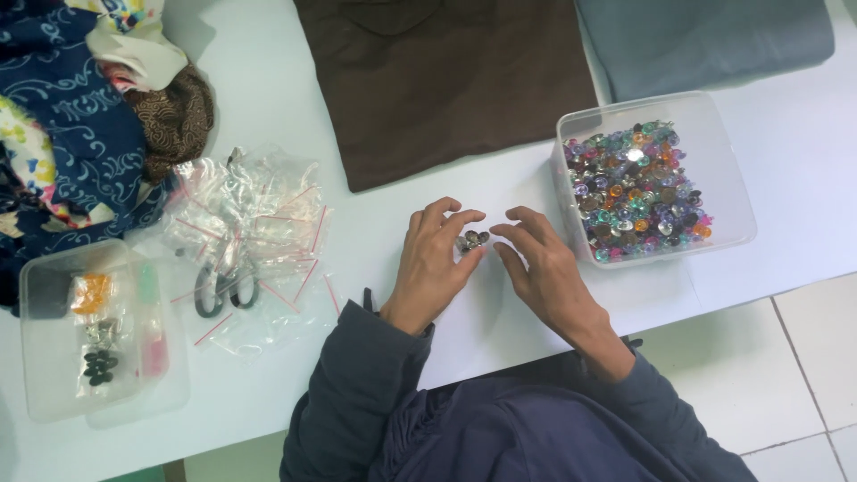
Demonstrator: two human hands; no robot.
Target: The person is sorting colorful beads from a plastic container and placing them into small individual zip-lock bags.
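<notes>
While fingertips of both hands, left (435,263) and right (541,266), pinch small dark pieces (471,240), their exact shape stays unclear.

Small dark piece (471,239): too small to identify, partly hidden by fingertips.
Brown cloth (446,80): far edge cut off.
Patterned fabrics (71,134): cut off left.

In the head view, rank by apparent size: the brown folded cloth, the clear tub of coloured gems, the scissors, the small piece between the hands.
Largest to smallest:
1. brown folded cloth
2. clear tub of coloured gems
3. scissors
4. small piece, at the fingertips
</notes>
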